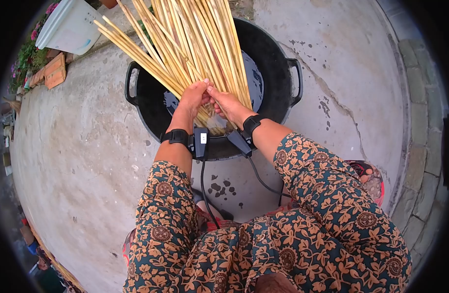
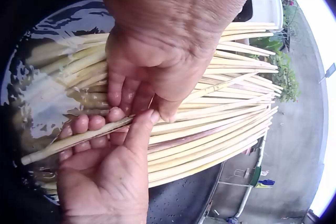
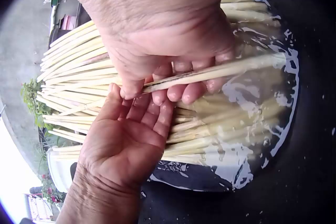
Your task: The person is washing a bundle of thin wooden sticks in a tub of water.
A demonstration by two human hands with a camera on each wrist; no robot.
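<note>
A bundle of long pale stalks (image 1: 185,34) leans out of a black two-handled tub (image 1: 273,63), its lower ends in shallow water (image 2: 47,103). My right hand (image 1: 229,103) pinches a single stalk (image 3: 231,69) between thumb and fingers, a little apart from the bundle (image 2: 226,124). My left hand (image 1: 192,97) lies right beside it with its fingers straight, fingertips touching the stalks (image 3: 73,66) and the right hand's fingers. In the left wrist view the right hand (image 2: 105,166) holds that stalk (image 2: 79,139) below the left hand (image 2: 157,51).
The tub stands on cracked concrete ground. A white container (image 1: 70,24), a brick-coloured block (image 1: 54,71) and flowering plants (image 1: 29,53) are at the far left. A stone kerb (image 1: 425,146) runs down the right. My patterned trouser legs (image 1: 322,195) are below.
</note>
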